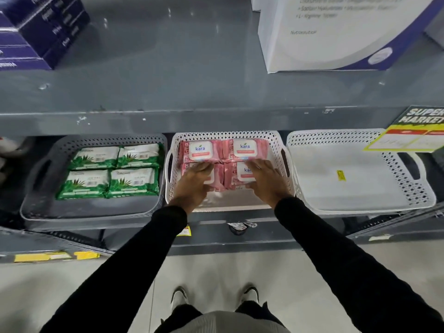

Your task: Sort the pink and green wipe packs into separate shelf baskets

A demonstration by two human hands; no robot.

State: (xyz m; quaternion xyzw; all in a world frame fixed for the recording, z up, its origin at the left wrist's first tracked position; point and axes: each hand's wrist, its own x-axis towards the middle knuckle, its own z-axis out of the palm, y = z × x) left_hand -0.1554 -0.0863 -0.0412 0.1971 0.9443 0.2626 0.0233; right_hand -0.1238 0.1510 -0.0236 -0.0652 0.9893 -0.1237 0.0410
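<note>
Several pink wipe packs [245, 148] lie flat in the white middle basket [230, 203]. My left hand [194, 183] rests palm down on the front left pink pack [217, 180], fingers stretched forward. On the front right pink pack [236, 175] lies my right hand [265, 180] in the same way, thumb at the pack's near edge. Neither pack is lifted. Several green wipe packs [110, 171] lie in two rows in the grey left basket [89, 212]. No pink pack is among the green ones.
A white basket [360, 205] on the right holds only a small yellow sticker [341, 175]. A grey shelf [192, 121] overhangs the baskets and carries dark blue boxes [36, 32] and a white box [336, 32]. A supermarket price sign [413, 133] hangs at the right.
</note>
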